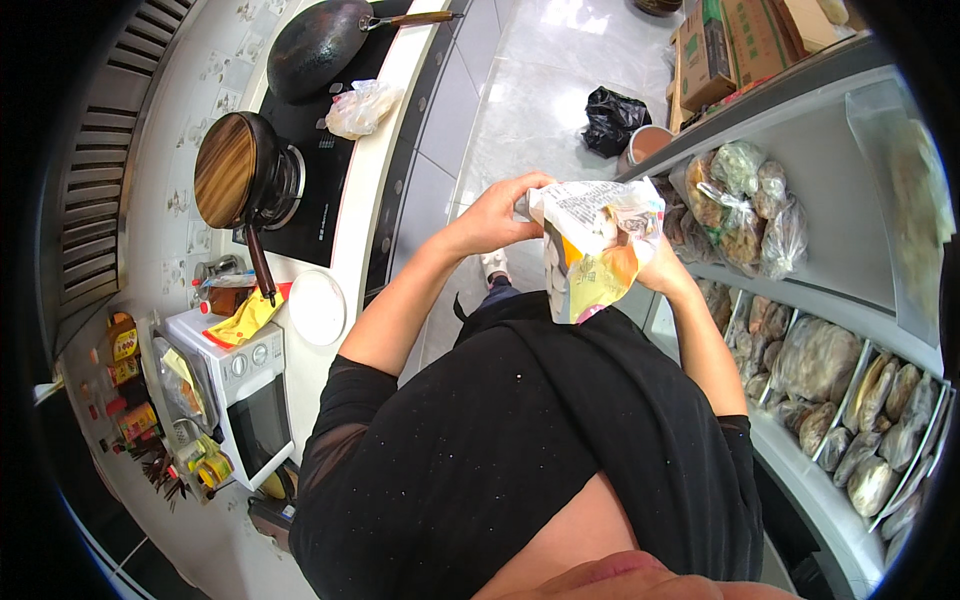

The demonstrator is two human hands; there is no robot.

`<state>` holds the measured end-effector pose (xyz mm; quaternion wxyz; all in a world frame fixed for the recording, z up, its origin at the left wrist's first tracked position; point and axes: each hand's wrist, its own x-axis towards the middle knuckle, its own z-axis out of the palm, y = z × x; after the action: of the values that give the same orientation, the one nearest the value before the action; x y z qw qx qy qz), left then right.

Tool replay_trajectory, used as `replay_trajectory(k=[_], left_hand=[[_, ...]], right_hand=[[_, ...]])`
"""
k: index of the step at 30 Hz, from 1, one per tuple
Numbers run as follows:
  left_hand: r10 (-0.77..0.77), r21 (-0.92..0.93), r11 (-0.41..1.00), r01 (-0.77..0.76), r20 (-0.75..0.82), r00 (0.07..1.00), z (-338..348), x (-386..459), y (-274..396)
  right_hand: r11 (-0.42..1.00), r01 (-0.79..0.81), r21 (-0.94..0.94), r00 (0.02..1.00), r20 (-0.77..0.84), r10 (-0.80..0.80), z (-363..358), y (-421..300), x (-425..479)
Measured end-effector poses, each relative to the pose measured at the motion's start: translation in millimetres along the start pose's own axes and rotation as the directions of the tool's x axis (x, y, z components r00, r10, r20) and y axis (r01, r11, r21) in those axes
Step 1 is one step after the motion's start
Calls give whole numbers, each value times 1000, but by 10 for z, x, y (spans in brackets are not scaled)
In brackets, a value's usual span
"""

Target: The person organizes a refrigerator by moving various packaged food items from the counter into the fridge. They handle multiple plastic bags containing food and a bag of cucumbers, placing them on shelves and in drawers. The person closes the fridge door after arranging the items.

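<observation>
A printed plastic food package (600, 240), white with yellow and orange parts, is held up in front of my body. My left hand (499, 214) grips its upper left edge, thumb and fingers closed on it. My right hand (660, 266) holds the other side and is partly hidden behind the package. What is inside cannot be made out. To the right stands an open freezer, with bagged food (739, 210) in its upper part and more bags packed upright between white dividers (844, 397) below.
At left are a black hob (307, 150) with a wok (315, 52), a wooden-lidded pan (229, 172) and a plastic bag (360, 109). A white microwave (232, 375) stands near a round white lid (316, 307). A black bag (611, 120) and a bin (646, 146) sit on the floor.
</observation>
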<state>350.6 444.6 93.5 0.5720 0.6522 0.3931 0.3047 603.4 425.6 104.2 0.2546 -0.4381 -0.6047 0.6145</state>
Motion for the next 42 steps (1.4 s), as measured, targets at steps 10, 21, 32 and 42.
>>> replay_trajectory(k=[10, 21, 32, 42], left_hand=[[-91, -383, 914, 132, 124, 988, -11, -53, -235], [-169, -460, 862, 213, 136, 976, 39, -86, -250], [-62, -371, 920, 123, 172, 983, 103, -44, -340], [-137, -238, 957, 168, 141, 980, 234, 48, -262]], right_hand=[[984, 173, -47, 983, 71, -170, 35, -32, 35], [996, 76, 47, 994, 81, -80, 30, -76, 13], [992, 105, -67, 994, 34, -103, 26, 59, -11], [980, -146, 133, 989, 30, 143, -40, 78, -173]])
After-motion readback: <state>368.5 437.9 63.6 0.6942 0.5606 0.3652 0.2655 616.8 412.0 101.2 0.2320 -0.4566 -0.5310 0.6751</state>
